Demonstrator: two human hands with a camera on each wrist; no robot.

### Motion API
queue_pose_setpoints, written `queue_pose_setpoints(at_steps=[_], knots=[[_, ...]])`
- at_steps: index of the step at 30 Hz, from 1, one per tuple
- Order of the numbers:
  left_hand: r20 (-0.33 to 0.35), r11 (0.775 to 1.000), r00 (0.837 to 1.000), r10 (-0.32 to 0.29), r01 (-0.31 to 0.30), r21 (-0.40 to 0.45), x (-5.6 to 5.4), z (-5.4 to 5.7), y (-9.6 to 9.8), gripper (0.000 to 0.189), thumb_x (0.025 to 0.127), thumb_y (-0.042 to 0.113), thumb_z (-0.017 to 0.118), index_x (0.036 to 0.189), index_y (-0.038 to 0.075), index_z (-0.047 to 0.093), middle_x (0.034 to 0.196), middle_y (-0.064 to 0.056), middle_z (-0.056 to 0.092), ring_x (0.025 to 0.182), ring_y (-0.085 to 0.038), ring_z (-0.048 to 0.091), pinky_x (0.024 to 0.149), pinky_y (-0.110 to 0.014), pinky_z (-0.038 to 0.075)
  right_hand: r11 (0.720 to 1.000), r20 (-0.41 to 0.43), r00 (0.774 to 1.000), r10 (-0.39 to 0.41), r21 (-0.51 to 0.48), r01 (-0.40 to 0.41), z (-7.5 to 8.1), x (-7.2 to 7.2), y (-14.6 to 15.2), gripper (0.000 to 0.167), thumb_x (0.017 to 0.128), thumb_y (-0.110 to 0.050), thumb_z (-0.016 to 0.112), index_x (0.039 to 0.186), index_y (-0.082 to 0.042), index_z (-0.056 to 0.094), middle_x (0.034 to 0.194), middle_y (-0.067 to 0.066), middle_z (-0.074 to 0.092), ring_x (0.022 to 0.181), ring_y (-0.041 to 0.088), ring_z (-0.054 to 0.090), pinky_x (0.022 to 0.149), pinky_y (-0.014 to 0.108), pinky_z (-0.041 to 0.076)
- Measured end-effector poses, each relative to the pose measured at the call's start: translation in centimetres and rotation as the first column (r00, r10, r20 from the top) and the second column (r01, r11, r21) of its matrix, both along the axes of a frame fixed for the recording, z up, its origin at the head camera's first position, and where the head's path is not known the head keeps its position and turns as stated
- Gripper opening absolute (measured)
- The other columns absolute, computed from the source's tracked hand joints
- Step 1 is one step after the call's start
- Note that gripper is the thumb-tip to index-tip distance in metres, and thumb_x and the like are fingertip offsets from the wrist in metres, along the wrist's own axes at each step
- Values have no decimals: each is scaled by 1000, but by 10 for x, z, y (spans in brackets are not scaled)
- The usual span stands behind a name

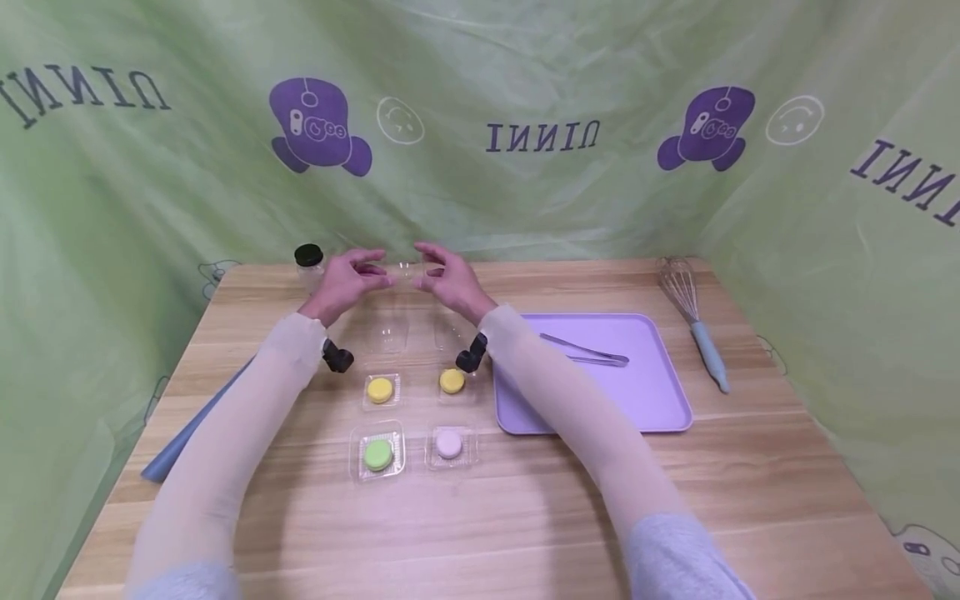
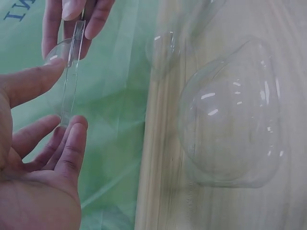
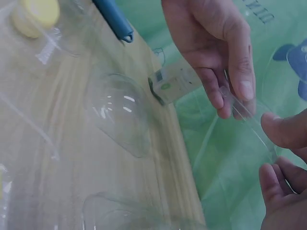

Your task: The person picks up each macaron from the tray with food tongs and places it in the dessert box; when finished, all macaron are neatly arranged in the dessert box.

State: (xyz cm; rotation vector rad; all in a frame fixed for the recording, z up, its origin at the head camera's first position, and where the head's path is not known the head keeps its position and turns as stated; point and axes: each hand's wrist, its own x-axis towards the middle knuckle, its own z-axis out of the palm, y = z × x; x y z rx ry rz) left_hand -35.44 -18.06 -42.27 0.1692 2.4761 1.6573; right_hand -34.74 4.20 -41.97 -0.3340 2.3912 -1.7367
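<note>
Over the back of the table, my left hand (image 1: pixel 347 282) and right hand (image 1: pixel 456 285) hold a clear plastic dome lid (image 2: pixel 71 76) from opposite sides. Thumb and fingertips of each hand grip its flat rim, seen edge-on in the left wrist view. Two more clear domed lids (image 2: pixel 230 120) (image 3: pixel 120 112) lie on the table below the hands. Nearer the front, yellow macarons (image 1: pixel 379 390) (image 1: pixel 452 381), a green macaron (image 1: pixel 378 454) and a lilac macaron (image 1: pixel 449 443) sit in small clear plastic trays.
To the right lies a purple tray (image 1: pixel 660 408) with metal tongs (image 1: pixel 600 357) on it. A whisk (image 1: pixel 697 321) with a blue handle is farther right. A black-capped jar (image 1: pixel 308 256) stands beside my left hand. A blue tool (image 1: pixel 191 429) lies partly under my left forearm.
</note>
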Motion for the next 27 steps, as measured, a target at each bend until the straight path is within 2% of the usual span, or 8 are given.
queue_pose_setpoints(at_steps=[6,13,16,24,27], knots=[[-18,1000,1000,5,-5,6,9,4,0,71,87,15,80,150,11,48,135,-17,62,118,-23,63,102,-30,57,999,-40,999,4,42,-2,-1,7,-1,73,88,-3,73,151,-30,47,157,11,45,128,27,58,93,30,61],[-41,1000,999,4,-4,0,21,10,-4,76,84,28,84,149,13,49,134,-15,62,113,-17,64,98,-22,57,998,-68,998,-6,59,10,-2,13,-2,71,86,-11,78,149,-31,49,153,9,51,123,24,61,94,29,61],[-51,1000,999,-6,7,13,28,13,-5,75,84,27,84,149,13,49,134,-15,62,112,-14,64,95,-17,57,998,-83,997,-1,61,6,-1,15,-1,71,87,-13,79,149,-28,49,152,9,52,123,24,62,95,30,61],[-64,997,997,-50,54,55,50,19,-9,76,86,7,80,152,5,44,143,-21,56,126,-30,60,89,-10,57,997,-115,993,18,70,-10,-2,31,0,70,85,-12,80,148,-26,52,148,8,57,122,25,63,94,29,60],[-45,997,998,-48,51,64,62,21,-10,76,86,6,79,153,7,43,146,-21,55,128,-28,59,89,-11,57,994,-151,987,48,107,-32,-2,40,-1,71,84,-11,82,148,-24,52,147,9,57,119,26,64,91,28,61]])
